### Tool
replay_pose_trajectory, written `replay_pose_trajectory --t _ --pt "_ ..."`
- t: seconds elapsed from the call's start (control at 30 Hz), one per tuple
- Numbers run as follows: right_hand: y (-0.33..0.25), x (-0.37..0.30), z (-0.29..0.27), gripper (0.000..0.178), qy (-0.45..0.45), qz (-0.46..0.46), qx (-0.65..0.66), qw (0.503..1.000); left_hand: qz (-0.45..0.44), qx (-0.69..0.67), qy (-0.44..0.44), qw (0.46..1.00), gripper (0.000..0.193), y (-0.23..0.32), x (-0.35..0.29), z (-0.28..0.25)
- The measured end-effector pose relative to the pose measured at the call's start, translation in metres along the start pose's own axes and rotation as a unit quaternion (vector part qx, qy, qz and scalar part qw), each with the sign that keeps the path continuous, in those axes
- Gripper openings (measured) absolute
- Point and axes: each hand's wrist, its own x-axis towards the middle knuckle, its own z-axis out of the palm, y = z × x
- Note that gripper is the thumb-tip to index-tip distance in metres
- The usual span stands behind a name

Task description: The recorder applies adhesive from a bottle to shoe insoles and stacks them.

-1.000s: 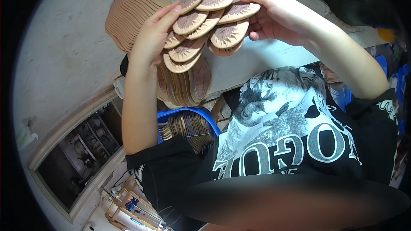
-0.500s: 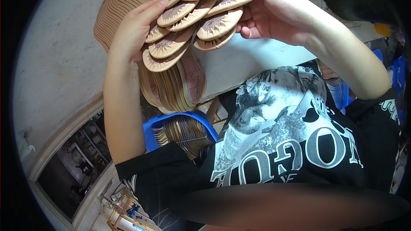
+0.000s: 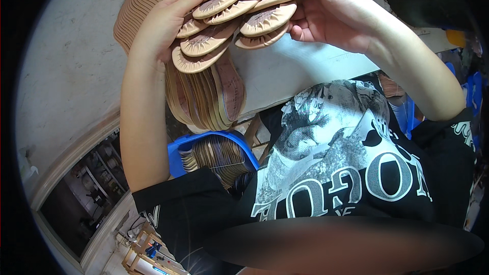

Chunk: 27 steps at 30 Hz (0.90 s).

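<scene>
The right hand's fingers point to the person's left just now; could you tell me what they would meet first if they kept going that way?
Probably the fan of tan insoles, which the right hand already touches at its fingertips; beyond it is the left hand. Depth is unclear.

A fan of insoles [image 3: 229,20] is held above a work table [image 3: 300,71], the left hand [image 3: 163,25] at its left end and the right hand [image 3: 331,12] at its right. Below the fan, a row of insoles [image 3: 204,97] stands on edge against the table's near side. Lower still, more insoles [image 3: 216,155] lie in a bin [image 3: 175,153], and another stack [image 3: 137,10] rises behind the left hand.
</scene>
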Motion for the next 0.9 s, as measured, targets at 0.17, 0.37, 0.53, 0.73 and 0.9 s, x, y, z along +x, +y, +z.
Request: replay_pose_trajectory --t 0.17,0.37,0.53,0.73,0.9 --pt "-0.001 -0.001 0.002 0.041 -0.001 -0.009 -0.012 1.0 -0.003 0.001 -0.001 1.0 0.038 0.002 0.001 0.0" --pt "-0.003 -0.002 0.005 0.039 0.009 -0.015 -0.005 1.0 0.003 0.019 0.011 1.0 0.038 0.002 0.0 0.001" --pt "-0.004 -0.003 0.007 0.037 0.025 -0.017 -0.002 1.0 -0.013 0.013 0.021 1.0 0.037 0.007 -0.001 0.004" --pt "0.015 -0.005 -0.007 0.045 0.069 -0.078 -0.09 0.99 0.055 0.027 0.034 0.998 0.043 -0.006 -0.005 0.01" --pt "0.068 -0.007 -0.056 0.053 0.076 -0.09 -0.185 0.976 0.184 0.22 0.132 0.949 0.051 -0.073 -0.021 0.049"
